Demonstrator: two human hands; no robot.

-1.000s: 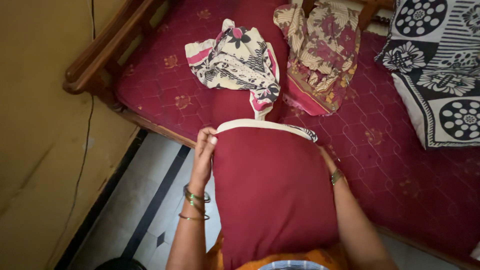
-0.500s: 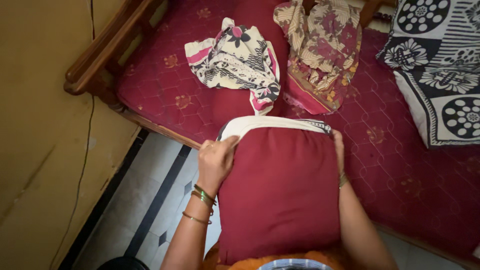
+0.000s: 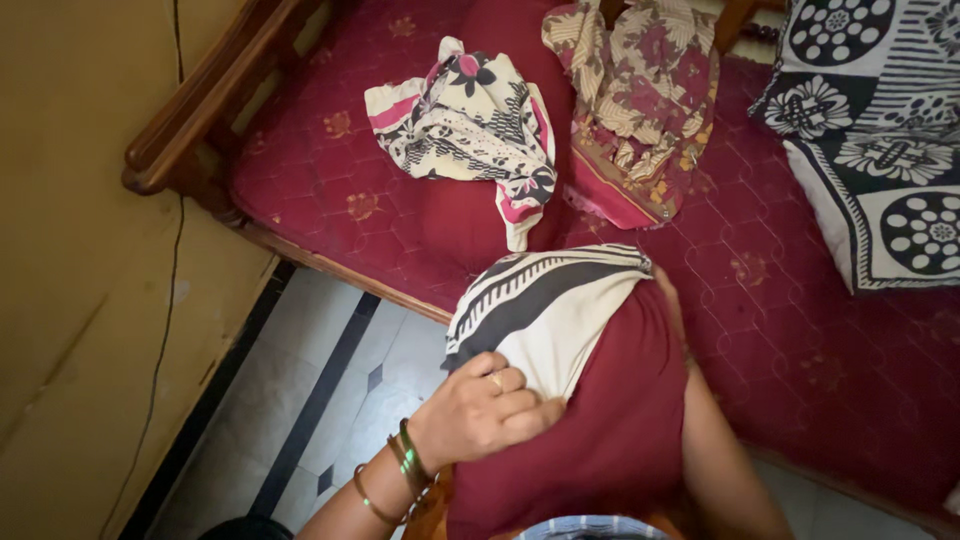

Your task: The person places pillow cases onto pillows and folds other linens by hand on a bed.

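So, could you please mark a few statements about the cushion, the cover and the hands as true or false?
1. The left hand grips the edge of the black-and-cream striped cover. True.
2. The cover hides the whole maroon cushion. False: only its upper part is covered; the lower maroon part shows.
3. A crumpled floral cloth lies on the maroon mattress. True.
4. The right hand is raised clear of the cushion. False: it rests against the cushion's right side, mostly hidden.
5. The left wrist is bare. False: it wears bangles.
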